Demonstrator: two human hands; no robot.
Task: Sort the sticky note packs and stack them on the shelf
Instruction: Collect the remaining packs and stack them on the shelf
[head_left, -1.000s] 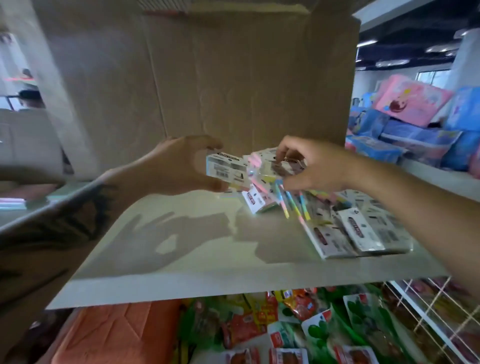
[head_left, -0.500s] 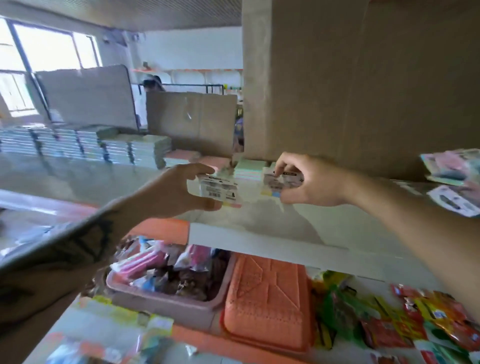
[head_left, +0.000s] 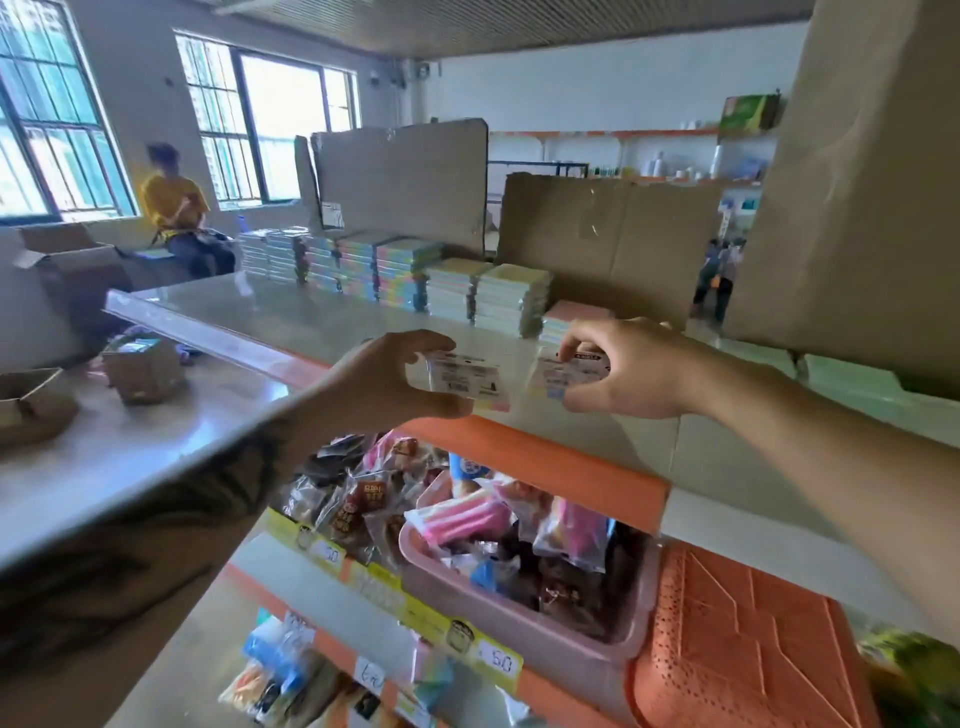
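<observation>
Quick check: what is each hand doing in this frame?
Left hand: grips a flat white-labelled sticky note pack.
Right hand: grips another flat white-labelled pack.

Stacks of packs (head_left: 415, 273) stand far on the shelf (head_left: 291, 322); a bin of snacks (head_left: 540, 613) sits below, cardboard (head_left: 852, 182) right.

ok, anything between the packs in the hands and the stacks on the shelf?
Nothing visible. The left hand and right hand each hold a sticky note pack over the shelf; the pink stack sits just behind the right hand, bare shelf between.
</observation>
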